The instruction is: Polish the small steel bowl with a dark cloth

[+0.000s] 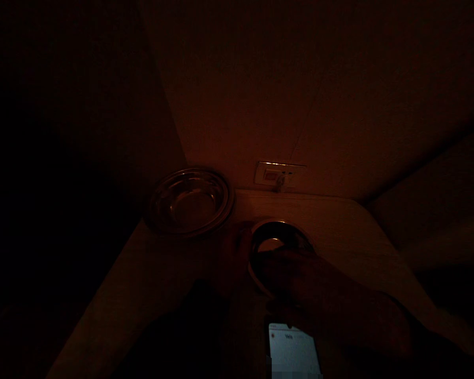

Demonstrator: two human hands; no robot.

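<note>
The scene is very dark. A small steel bowl (278, 237) stands on a pale table (339, 226). My left hand (231, 260) is at the bowl's left rim, and its thumb seems to press on the edge. My right hand (312, 284) comes in from the right and lies across the near part of the bowl. Its fingers are lost in shadow. A lit phone screen (292, 350) glows just below my hands at the bottom edge.
A wide steel plate (189, 202) sits at the table's back left corner. A wall socket with a plug (278, 175) is on the wall behind the table. Everything to the left of the table is black.
</note>
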